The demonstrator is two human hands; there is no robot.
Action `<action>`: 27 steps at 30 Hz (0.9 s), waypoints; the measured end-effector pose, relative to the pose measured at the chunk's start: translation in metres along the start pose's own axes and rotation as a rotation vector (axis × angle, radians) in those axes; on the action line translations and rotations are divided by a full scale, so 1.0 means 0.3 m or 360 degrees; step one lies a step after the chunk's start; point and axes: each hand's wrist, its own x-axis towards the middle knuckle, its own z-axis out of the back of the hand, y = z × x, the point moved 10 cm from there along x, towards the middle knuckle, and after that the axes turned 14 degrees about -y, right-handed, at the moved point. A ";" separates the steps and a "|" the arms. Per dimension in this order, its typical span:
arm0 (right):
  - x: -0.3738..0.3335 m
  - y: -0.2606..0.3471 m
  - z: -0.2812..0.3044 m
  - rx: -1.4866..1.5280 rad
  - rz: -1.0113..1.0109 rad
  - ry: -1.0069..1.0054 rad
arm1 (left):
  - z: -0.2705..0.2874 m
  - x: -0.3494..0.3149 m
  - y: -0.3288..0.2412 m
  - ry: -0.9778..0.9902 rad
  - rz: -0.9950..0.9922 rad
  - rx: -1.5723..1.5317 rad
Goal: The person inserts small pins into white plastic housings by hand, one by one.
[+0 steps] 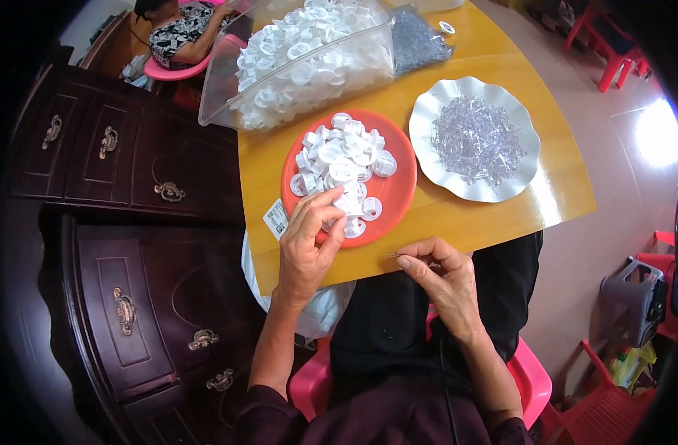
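Note:
A red plate (406, 194) on the table holds a heap of small white plastic parts (344, 172), each with a round flange. My left hand (309, 233) reaches over its near left side. Its thumb and fingers close on a white plastic part (348, 205) at the heap's near edge. My right hand (443, 280) is at the table's front edge, thumb and forefinger pinched on a thin pin (393, 256) that points left. To the right of the red plate, a white wavy-rimmed plate (527, 180) bears a pile of thin clear pins (478, 141).
Behind the red plate stands a clear plastic bin (224, 104) full of white parts, beside a bag of grey pieces (420, 41). A label (276, 217) lies at the table's left edge. Dark cabinets (131, 148) stand left; another person (183, 37) sits at far left.

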 end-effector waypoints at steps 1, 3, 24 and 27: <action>0.000 0.005 -0.001 0.0003 -0.0001 0.0001 | -0.003 -0.001 0.010 0.0025 0.0055 -0.0043; -0.001 0.016 -0.001 -0.0030 0.0002 0.0012 | -0.007 -0.001 0.022 0.0060 0.0169 -0.0070; -0.003 -0.006 0.004 0.0026 -0.0055 -0.0037 | -0.004 -0.036 0.045 -0.0069 0.0516 -0.0600; -0.015 0.068 -0.011 -0.0034 0.0117 -0.0007 | -0.010 -0.061 0.015 -0.0044 0.0543 -0.0629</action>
